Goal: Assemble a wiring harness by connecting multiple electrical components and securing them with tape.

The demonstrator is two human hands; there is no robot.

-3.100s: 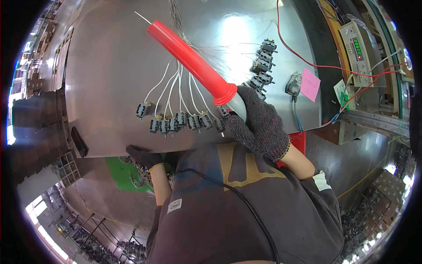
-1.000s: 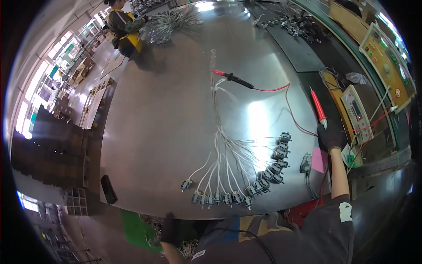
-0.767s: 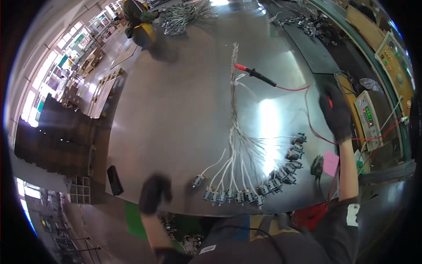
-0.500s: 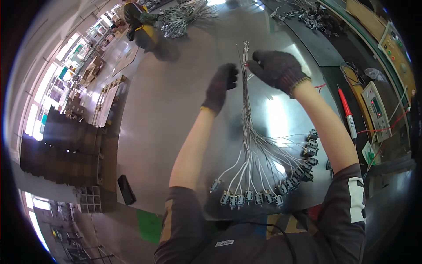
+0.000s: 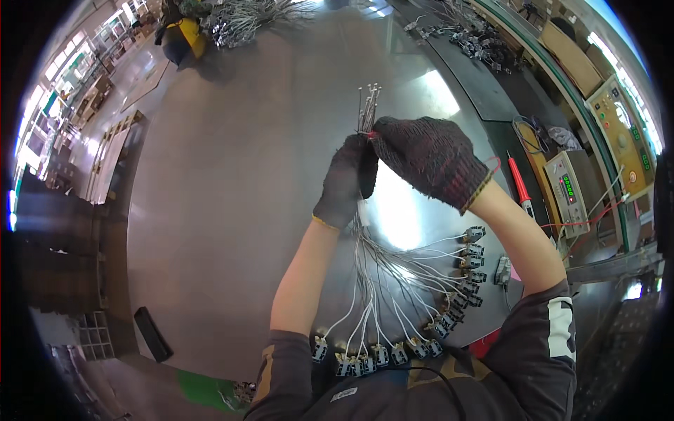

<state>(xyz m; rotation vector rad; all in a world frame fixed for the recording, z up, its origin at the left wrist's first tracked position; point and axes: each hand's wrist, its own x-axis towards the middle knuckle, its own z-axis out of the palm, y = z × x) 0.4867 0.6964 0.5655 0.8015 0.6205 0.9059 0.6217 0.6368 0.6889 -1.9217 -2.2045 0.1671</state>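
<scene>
Wire bundle [image 5: 365, 231] held up over a shiny metal table [image 5: 232, 175], both gloved hands on it.

L hand [image 5: 344, 184] & R hand [image 5: 428, 158] pinch the bundle near its bare tips; fingers closed round the wires. Small plugs [image 5: 393, 347] fan out at the near table edge. Red probe [image 5: 519, 186] and tester box w/ green digits [image 5: 569, 200] sit to the right. More wire piles [image 5: 253, 17] far back; workshop floor at left.
</scene>
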